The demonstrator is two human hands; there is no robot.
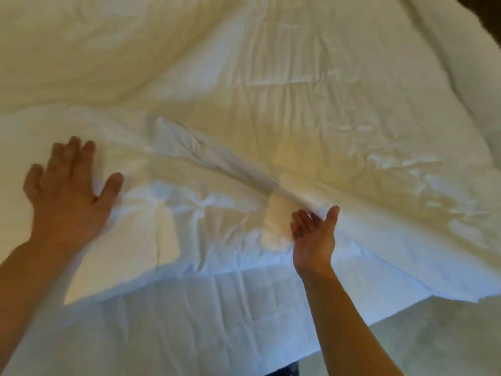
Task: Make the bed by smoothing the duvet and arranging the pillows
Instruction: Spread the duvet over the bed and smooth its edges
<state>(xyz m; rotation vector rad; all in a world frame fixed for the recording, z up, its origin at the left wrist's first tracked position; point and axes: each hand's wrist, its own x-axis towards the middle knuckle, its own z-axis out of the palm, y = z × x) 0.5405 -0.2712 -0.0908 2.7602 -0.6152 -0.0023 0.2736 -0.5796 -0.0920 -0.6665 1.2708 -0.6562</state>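
Wrinkles ran between my hands, so my left hand [67, 185] pressed spread flat on the duvet [271, 90] while my right hand [314, 234] lay open, fingers against a ridge.

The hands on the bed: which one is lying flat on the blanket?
The left hand lies palm down, fingers spread, flat on the white duvet. The right hand is turned on its edge, palm sideways, fingers at a long crease.

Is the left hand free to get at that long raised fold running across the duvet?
Probably yes. The left hand lies flat and open on the duvet, and only bare cloth lies between it and the fold, whose far end is by the right hand.
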